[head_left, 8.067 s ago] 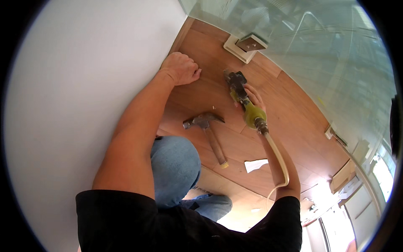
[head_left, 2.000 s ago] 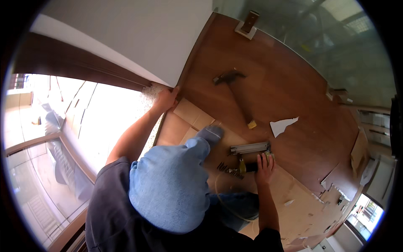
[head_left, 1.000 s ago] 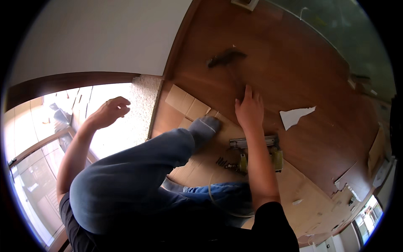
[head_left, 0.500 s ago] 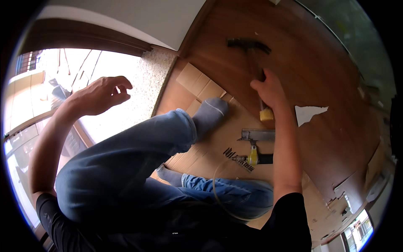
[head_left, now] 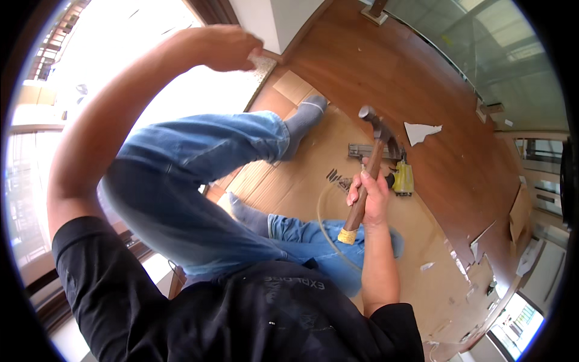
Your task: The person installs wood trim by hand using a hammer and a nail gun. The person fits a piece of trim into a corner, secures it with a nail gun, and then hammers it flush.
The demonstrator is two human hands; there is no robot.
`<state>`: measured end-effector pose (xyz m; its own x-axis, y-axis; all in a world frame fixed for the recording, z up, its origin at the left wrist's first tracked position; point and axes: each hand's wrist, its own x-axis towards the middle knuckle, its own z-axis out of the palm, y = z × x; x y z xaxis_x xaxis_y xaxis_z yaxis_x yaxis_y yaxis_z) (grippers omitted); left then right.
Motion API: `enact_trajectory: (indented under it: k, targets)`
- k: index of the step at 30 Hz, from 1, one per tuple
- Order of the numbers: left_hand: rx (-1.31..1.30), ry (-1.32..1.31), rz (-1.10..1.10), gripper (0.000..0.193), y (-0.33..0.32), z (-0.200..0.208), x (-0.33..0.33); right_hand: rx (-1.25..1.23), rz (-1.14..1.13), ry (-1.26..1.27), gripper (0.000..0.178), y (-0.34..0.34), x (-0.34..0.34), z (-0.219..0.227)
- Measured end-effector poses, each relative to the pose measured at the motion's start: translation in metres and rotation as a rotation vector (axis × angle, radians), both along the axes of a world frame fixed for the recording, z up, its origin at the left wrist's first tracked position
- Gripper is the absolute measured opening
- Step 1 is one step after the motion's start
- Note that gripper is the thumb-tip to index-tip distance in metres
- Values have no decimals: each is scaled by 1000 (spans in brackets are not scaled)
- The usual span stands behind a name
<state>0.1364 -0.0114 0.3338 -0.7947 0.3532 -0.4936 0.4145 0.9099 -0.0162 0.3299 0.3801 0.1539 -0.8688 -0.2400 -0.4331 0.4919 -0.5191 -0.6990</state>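
Note:
In my right hand is a claw hammer, gripped around its wooden handle. Its metal head points up and away, and yellow wrapping covers the handle's butt end. Behind the hammer, a yellow, black and grey nail gun lies on the cardboard sheet, partly covered by the hammer and hand. A pale hose curves from near it toward my leg. My left hand is raised at the far left, near the wall corner. Its fingers look bent but are smeared by motion, and I cannot see whether anything is in them.
My bent legs in jeans rest over the cardboard. A torn white piece lies on the brown wooden floor. A glass panel stands at the far right, a white wall corner beyond my left hand. Scraps lie at right.
My left hand has risen and moved away toward the wall corner. The right hand has drawn the hammer nearer and turned it, now over the nail gun. The view has shifted.

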Motion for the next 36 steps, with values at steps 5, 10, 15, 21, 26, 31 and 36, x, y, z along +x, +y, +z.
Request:
enact_trajectory:
  k: [5, 10, 15, 21, 26, 31, 36]
  targets:
    - [57, 185, 21, 39, 3, 18, -17, 118, -24, 82, 45, 1, 78, -22]
    - [50, 255, 204, 34, -43, -50, -52, 194, -9, 166, 36, -7, 71, -32]
    - [263, 188, 358, 27, -53, -203, -64, 237, -129, 139, 37, 12, 66, -39]
    - [906, -95, 1010, 35, -79, -317, -39, 52, -210, 57, 34, 14, 53, -55]
    - [1285, -147, 1196, 41, -76, -341, -48, 121, -242, 1, 35, 4, 36, -44]
    - [1618, -179, 1310, 33, -89, -353, -66, 318, -108, -15, 33, -18, 23, -48]
    - [1537, -236, 1297, 41, -86, -335, -78, 759, 177, 45, 38, -55, 0, -29]
